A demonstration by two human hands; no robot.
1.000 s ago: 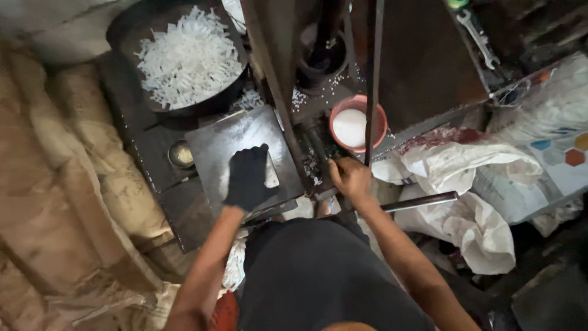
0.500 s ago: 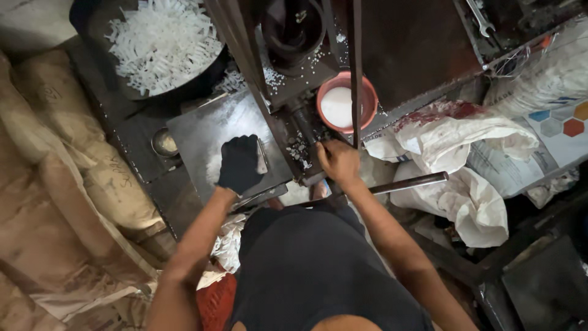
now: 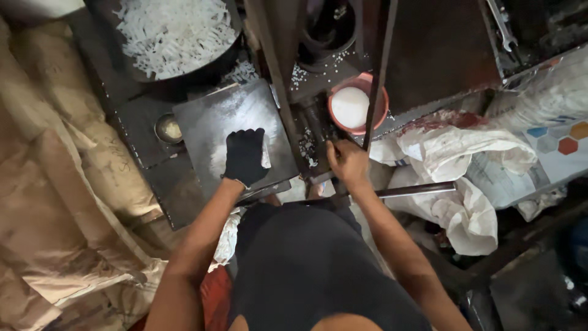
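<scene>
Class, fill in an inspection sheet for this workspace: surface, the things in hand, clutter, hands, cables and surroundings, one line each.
Surface: dark metal plate, dusted with white powder.
Things in hand: white powder patch beside and partly under the left hand; dark metal press part at the right hand, white granules on it.
Clutter: pink bowl of white powder; wide pan of white shreds; small round tin; wrench.
Hands: left hand, in a black glove, flat on the plate; right hand, bare, at the press, grip unclear.
Cables: nothing seen.
Surroundings: brown sacks on the left; white bags on the right; upright metal rod.
</scene>
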